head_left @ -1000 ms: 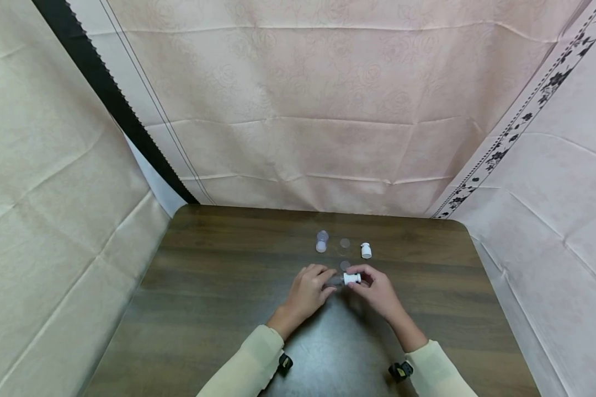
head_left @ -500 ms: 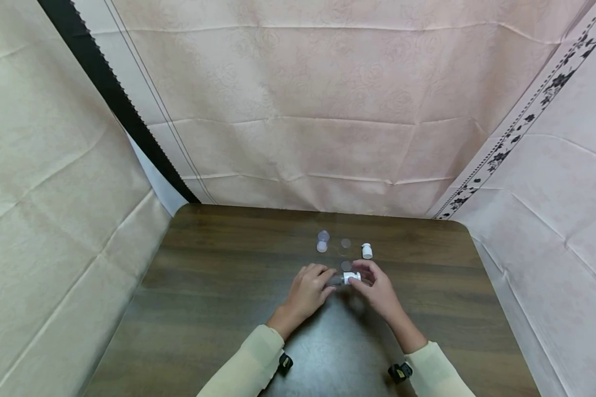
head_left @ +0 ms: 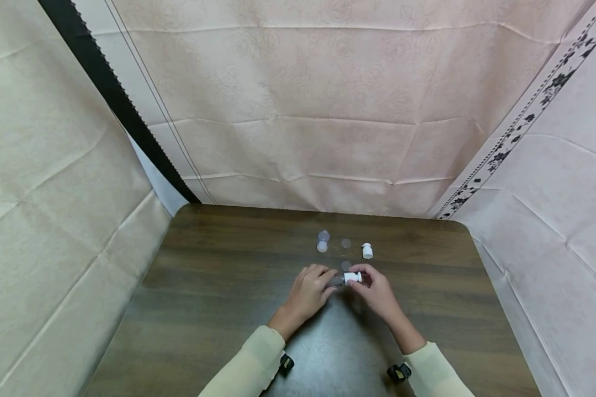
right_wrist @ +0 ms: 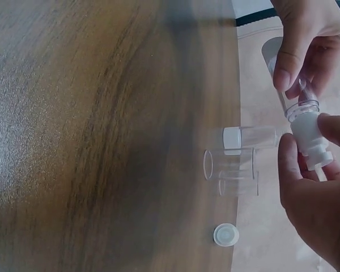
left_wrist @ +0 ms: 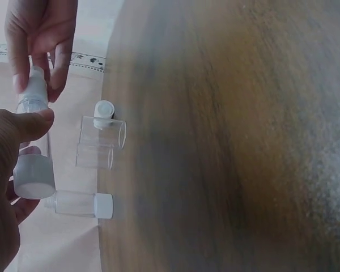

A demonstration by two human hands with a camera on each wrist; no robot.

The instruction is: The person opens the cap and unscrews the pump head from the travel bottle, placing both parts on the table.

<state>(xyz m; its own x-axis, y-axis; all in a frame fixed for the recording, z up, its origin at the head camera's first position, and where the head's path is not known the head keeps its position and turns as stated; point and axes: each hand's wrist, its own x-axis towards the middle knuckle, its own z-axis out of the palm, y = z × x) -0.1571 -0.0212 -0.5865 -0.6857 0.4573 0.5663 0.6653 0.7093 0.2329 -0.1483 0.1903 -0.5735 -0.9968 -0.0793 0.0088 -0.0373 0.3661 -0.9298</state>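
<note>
My left hand [head_left: 305,289] grips a small clear bottle [head_left: 336,280] with a white base [left_wrist: 34,177], held tilted above the table. At the bottle's neck sits a white pump top [head_left: 352,278], which my right hand [head_left: 376,289] pinches between thumb and fingers. In the right wrist view the pump top [right_wrist: 307,131] meets the clear neck, its nozzle end pointing away from the bottle. Whether it is fully seated cannot be told.
On the wooden table [head_left: 218,298] beyond my hands stand a second clear bottle with a white base [head_left: 322,242], two clear cylindrical covers [right_wrist: 229,164] and another white pump top [head_left: 367,251]. Pale cloth [head_left: 298,110] hangs behind the table.
My right fingers loosened and shifted along the pump top half a second ago, and now pinch it again. The left hand and the bottle stay nearly in place.
</note>
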